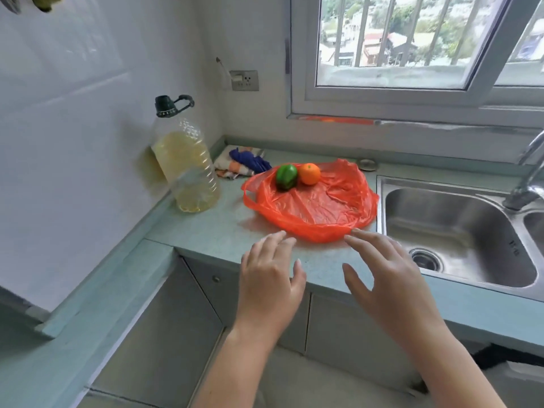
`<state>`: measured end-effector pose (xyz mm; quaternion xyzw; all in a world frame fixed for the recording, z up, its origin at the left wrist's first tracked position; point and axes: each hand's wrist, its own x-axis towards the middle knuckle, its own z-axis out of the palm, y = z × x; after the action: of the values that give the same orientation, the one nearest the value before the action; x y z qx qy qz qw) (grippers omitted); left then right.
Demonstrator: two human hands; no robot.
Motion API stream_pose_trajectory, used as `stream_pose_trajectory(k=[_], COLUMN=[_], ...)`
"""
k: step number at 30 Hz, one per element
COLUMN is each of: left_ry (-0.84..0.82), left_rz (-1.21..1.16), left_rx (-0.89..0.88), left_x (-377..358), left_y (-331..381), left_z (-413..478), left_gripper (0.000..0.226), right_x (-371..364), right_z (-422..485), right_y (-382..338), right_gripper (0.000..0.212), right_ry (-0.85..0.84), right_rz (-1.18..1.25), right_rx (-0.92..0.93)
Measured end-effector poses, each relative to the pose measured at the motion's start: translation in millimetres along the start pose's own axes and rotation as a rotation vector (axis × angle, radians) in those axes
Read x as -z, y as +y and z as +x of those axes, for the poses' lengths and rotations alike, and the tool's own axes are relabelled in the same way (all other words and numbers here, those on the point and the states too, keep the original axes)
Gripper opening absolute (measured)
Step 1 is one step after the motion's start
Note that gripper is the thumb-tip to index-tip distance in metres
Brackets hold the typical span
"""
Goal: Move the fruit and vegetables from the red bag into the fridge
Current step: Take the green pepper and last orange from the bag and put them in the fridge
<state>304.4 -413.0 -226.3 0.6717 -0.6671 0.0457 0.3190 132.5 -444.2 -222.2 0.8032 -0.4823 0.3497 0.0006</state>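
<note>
A home kitchen: a stainless steel sink [459, 219] with a metal tap [527, 184] sits in a pale green speckled countertop [223, 228] above grey cupboard doors [164, 334], and a large clear plastic bottle of yellow oil [185, 166] stands by the white tiled wall [73, 128] near a barred window [394, 54].

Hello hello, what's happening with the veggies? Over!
Left hand and right hand open, holding nothing. Green pepper and orange on the spread red bag. Nothing in the way.
</note>
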Motion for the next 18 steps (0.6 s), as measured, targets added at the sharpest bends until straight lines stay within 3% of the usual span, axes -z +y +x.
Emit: stream_pose_trajectory(k=[8,13,18], left_ry=[0.024,-0.064,-0.139], left_rz=[-0.068,-0.110,-0.211], left_rx=[-0.004,0.004,0.049], left_x=[-20,-47,-80], left_y=[-100,-140,-165], left_z=[112,158,187], left_gripper=[0.045,0.046,0.034], right_x=[-74,-113,-145], right_z=[113,156,180], right_y=[-16,-12,13], right_gripper=[0.040,0.038,0.038], right_ry=[0.007,0.000,-0.059], right_rz=[-0.026,-0.048,-0.050], right_rx=[-0.022,-0.065,-0.130])
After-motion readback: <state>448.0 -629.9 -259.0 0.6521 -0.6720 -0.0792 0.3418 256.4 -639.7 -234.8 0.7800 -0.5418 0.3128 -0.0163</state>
